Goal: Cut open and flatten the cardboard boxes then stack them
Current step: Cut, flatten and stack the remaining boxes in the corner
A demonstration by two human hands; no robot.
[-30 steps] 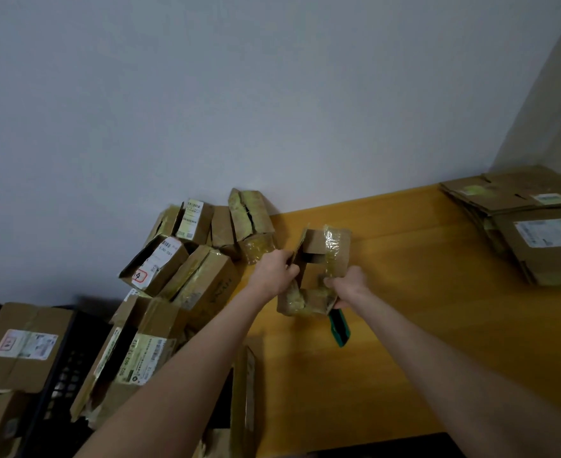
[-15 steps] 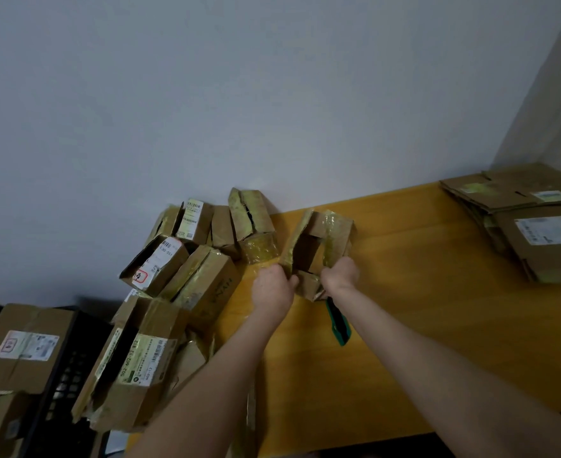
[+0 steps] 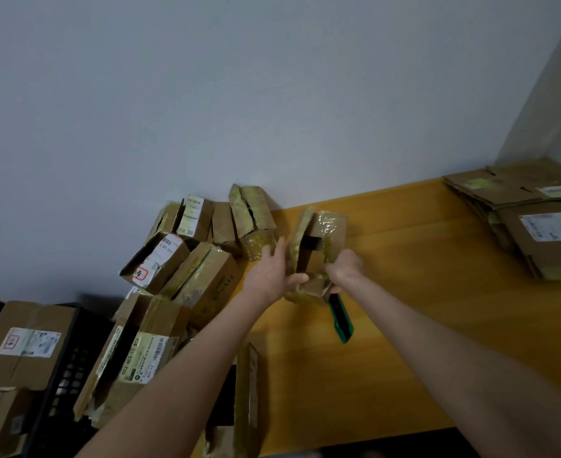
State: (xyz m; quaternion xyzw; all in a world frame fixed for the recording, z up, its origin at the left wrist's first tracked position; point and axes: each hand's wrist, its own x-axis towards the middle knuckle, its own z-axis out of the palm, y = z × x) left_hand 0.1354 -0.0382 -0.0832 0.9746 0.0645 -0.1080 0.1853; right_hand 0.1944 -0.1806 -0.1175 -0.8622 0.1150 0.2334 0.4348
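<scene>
Two forearms come in over the near edge of the counter (image 3: 421,342). Nearest lies the cutter (image 3: 340,317), its green handle pointing back toward that edge; the blade is hidden. The right hand (image 3: 345,269) has its fingers curled round the cutter's upper end and seems also to bear on the bottom flap of the small box (image 3: 322,239). The left hand (image 3: 269,276) is spread, fingers straight, with the thumb touching the box's lower left corner and the palm just beside its left wall.

The box, wrapped in glossy tape, stands half-collapsed toward the far edge, a dark gap open in its face, just right of the pile of uncut boxes (image 3: 203,276) heaped at the counter's left end.

I judge the step to be the flattening of this box, with the tape apparently slit. Next, the left palm should push the wall inward while the right pins the base, blade kept clear of fingers. Then it should go to the flattened stack (image 3: 536,233) at the far right corner.
</scene>
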